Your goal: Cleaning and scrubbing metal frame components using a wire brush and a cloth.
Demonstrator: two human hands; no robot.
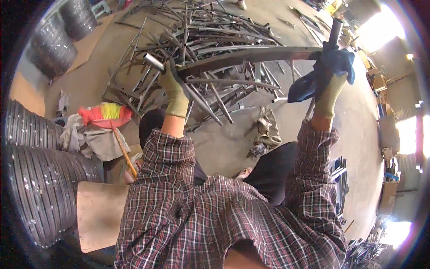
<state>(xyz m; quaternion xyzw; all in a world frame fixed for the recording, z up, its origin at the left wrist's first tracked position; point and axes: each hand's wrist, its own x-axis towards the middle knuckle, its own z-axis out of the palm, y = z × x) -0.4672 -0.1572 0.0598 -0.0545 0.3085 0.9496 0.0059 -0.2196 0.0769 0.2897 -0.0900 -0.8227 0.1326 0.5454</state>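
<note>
Holding a dark, curved metal bar [251,55] with short tube ends is the step in hand. In the head view, the bar spans both hands, in front of the person and above the concrete floor [358,134].

Left hand [174,86]: gloved, fingers closed around the left end of the bar, just beside a bright silver tube end [153,62].
Right hand [330,87]: gloved, gathered on a dark blue cloth [302,88] at the right end, below a dark tube end [335,32]. The cloth covers part of the grip, so exact finger placement cannot be told.

Status: work on this bar appears under way and not complete, since both hands engage it and it is not set down. A large, loose pile of dark metal bars and tubes [224,38] lies on the floor beyond; whether these pieces are finished or pending cannot be told. Tall stacks of black, curved strips [42,193] stand at the left, apparently sorted. No completed count can be established. A crumpled khaki cloth [268,127] lies on the floor, apart from both hands.
</note>
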